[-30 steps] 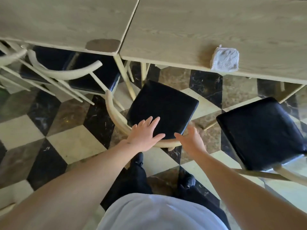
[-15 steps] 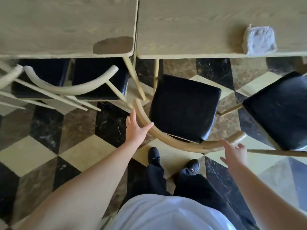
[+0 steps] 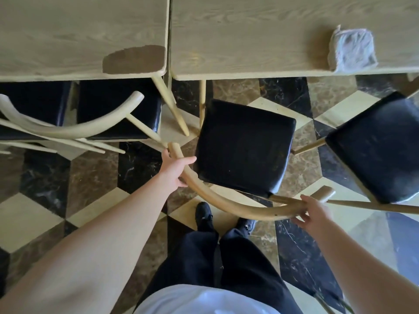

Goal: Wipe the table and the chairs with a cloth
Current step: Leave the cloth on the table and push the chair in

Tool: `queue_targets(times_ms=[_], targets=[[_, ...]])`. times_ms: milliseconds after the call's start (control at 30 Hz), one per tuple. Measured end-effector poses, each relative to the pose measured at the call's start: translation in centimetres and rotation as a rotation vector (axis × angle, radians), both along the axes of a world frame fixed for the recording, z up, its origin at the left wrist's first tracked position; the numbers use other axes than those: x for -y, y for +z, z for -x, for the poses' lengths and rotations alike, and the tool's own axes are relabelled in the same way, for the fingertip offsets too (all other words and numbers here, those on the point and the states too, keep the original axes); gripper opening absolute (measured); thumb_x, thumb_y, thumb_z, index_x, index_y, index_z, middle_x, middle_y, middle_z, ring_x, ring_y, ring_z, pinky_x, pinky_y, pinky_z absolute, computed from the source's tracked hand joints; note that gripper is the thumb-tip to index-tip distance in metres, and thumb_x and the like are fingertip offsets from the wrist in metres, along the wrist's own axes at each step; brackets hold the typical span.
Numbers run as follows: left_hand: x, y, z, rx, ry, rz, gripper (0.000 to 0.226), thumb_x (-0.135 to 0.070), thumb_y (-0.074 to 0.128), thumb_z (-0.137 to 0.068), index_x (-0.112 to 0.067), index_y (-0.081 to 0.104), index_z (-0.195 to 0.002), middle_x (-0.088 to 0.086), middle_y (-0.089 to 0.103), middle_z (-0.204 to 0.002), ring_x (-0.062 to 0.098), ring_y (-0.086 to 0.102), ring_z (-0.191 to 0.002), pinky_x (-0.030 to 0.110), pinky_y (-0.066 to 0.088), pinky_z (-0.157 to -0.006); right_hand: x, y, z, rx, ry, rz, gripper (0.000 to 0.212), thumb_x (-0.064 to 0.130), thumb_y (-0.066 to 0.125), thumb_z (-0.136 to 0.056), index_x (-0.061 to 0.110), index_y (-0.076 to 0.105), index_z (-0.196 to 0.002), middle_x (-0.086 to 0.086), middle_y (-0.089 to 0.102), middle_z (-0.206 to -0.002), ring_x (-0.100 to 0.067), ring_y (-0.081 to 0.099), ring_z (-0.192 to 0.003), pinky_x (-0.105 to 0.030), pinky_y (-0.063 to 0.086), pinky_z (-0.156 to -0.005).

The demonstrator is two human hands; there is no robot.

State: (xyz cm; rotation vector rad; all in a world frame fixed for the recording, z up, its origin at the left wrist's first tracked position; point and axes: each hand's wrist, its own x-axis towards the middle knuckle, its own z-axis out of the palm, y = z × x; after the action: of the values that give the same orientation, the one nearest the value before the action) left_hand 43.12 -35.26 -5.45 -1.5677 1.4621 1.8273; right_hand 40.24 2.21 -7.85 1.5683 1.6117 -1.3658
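Note:
A chair with a black seat (image 3: 244,146) and a curved pale wooden backrest (image 3: 226,203) stands in front of me, just short of the light wooden table (image 3: 249,41). My left hand (image 3: 175,169) grips the backrest near its left end, thumb over the top. My right hand (image 3: 314,214) holds the backrest near its right end, fingers curled under the rail. A folded grey-white cloth (image 3: 351,51) lies on the table near its front edge at the right, away from both hands.
A second table (image 3: 79,35) adjoins on the left, with two chairs (image 3: 74,128) pushed under it. Another black-seated chair (image 3: 383,146) stands at the right, close to the held chair. My feet (image 3: 205,214) stand on the checkered marble floor behind the backrest.
Both hands have closed on the backrest: the left slid onto the rail's left end, the right reached up to its right end. The view has shifted slightly towards the table.

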Motion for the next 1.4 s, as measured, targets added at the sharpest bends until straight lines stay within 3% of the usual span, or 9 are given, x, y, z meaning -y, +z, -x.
queue_targets(times_ms=[200,300,400,467,700,933,1167,1267,1400], targets=[[-0.4,-1.4,0.2,0.036,-0.073,0.096,0.111,-0.003,0.079,-0.082,-0.038,0.007,-0.159,0.015,0.039,-0.152,0.040,0.049,-0.131,0.064,0.050,-0.098,-0.2,-1.5,0.3,-0.012,-0.066,0.079,0.050,0.023,0.084,-0.079,0.013,0.050,-0.115,-0.010,0.064,-0.099,-0.024,0.066,-0.082,-0.041,0.056,-0.066],[-1.7,-1.8,0.1,0.064,-0.240,0.279,0.116,-0.005,0.076,-0.087,-0.038,-0.009,-0.158,0.017,0.038,-0.152,0.038,0.052,-0.130,0.055,0.050,-0.100,0.0,-2.2,0.3,-0.039,-0.068,0.044,0.053,0.018,0.086,-0.076,0.017,0.047,-0.112,-0.009,0.064,-0.102,-0.026,0.067,-0.084,-0.046,0.058,-0.075],[-2.3,-2.4,-0.1,0.050,-0.330,0.398,0.124,-0.012,0.079,-0.087,-0.034,-0.021,-0.157,0.018,0.037,-0.156,0.038,0.052,-0.132,0.050,0.047,-0.105,0.2,-2.7,0.1,-0.060,-0.069,-0.002,0.051,0.012,0.085,-0.075,0.016,0.047,-0.110,-0.008,0.062,-0.095,-0.025,0.065,-0.078,-0.045,0.058,-0.065],[-2.4,-2.5,-0.2,0.052,-0.348,0.437,0.125,-0.013,0.079,-0.087,-0.035,-0.022,-0.156,0.019,0.039,-0.155,0.038,0.054,-0.131,0.049,0.048,-0.104,0.2,-2.9,0.1,-0.069,-0.069,-0.021,0.049,0.008,0.080,-0.077,0.015,0.048,-0.113,-0.009,0.061,-0.097,-0.026,0.064,-0.081,-0.045,0.059,-0.068],[-2.9,-2.2,0.1,0.050,-0.283,0.461,0.115,-0.004,0.071,-0.089,-0.042,-0.013,-0.157,0.016,0.033,-0.159,0.038,0.052,-0.131,0.053,0.048,-0.103,-0.2,-3.0,0.2,-0.125,-0.014,-0.059,0.042,0.007,0.074,-0.079,0.013,0.051,-0.113,-0.008,0.061,-0.094,-0.026,0.065,-0.080,-0.046,0.059,-0.079],[-3.1,-1.8,1.9,-0.014,-0.204,0.404,0.114,-0.001,0.072,-0.087,-0.049,-0.005,-0.155,0.013,0.034,-0.157,0.034,0.050,-0.130,0.054,0.046,-0.104,-0.7,-2.3,2.0,-0.216,0.011,-0.080,0.038,0.008,0.073,-0.077,0.009,0.054,-0.110,-0.008,0.060,-0.089,-0.021,0.061,-0.073,-0.032,0.051,-0.061],[-6.0,-2.1,3.2,-0.038,-0.017,0.352,0.097,0.001,0.072,-0.087,-0.030,0.012,-0.157,0.017,0.042,-0.145,0.033,0.052,-0.125,0.049,0.048,-0.103,-2.5,-1.4,6.1,-0.273,0.037,-0.108,0.037,0.011,0.073,-0.079,0.011,0.055,-0.111,-0.007,0.058,-0.087,-0.020,0.058,-0.074,-0.032,0.049,-0.065],[-7.0,-2.3,3.7,-0.033,0.063,0.330,0.087,0.002,0.071,-0.086,-0.025,0.022,-0.153,0.015,0.047,-0.135,0.028,0.054,-0.114,0.044,0.052,-0.094,-3.2,-1.0,7.6,-0.295,0.050,-0.119,0.037,0.009,0.071,-0.079,0.011,0.056,-0.113,-0.008,0.059,-0.089,-0.021,0.057,-0.076,-0.031,0.049,-0.066],[-7.1,-2.8,5.4,-0.014,0.117,0.310,0.085,0.003,0.072,-0.083,-0.023,0.026,-0.150,0.014,0.049,-0.131,0.030,0.055,-0.115,0.043,0.049,-0.090,-3.2,-1.6,9.7,-0.311,0.075,-0.139,0.032,0.010,0.070,-0.079,0.011,0.056,-0.109,-0.008,0.057,-0.088,-0.021,0.056,-0.074,-0.030,0.047,-0.062]])
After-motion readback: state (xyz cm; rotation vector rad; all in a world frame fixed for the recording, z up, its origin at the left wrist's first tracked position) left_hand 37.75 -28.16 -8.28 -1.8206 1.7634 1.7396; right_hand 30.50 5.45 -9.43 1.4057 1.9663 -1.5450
